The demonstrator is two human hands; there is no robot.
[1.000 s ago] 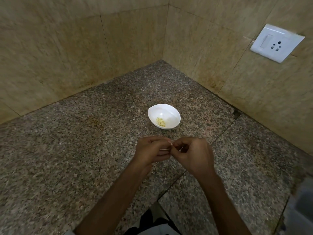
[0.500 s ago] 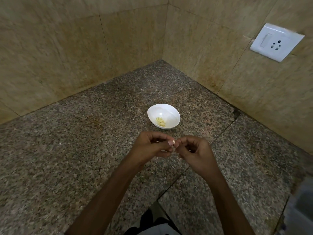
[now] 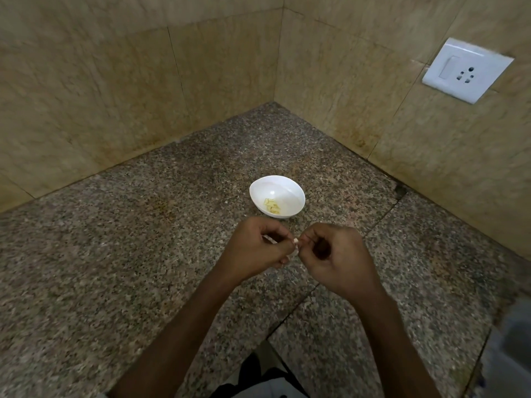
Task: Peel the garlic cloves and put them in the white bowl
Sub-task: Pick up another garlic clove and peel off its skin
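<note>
Pale little garlic clove is pinched by the curled left hand and right hand. It seems light and slippery; hold its ends.

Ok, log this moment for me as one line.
step: peeling | left hand: grips garlic clove, mostly hidden | right hand: pinches at it | white bowl: peeled cloves inside, beyond the hands

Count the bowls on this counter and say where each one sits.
1. The white bowl sits on the granite counter just beyond the left hand and right hand, with garlic pieces inside. No other shows.
</note>
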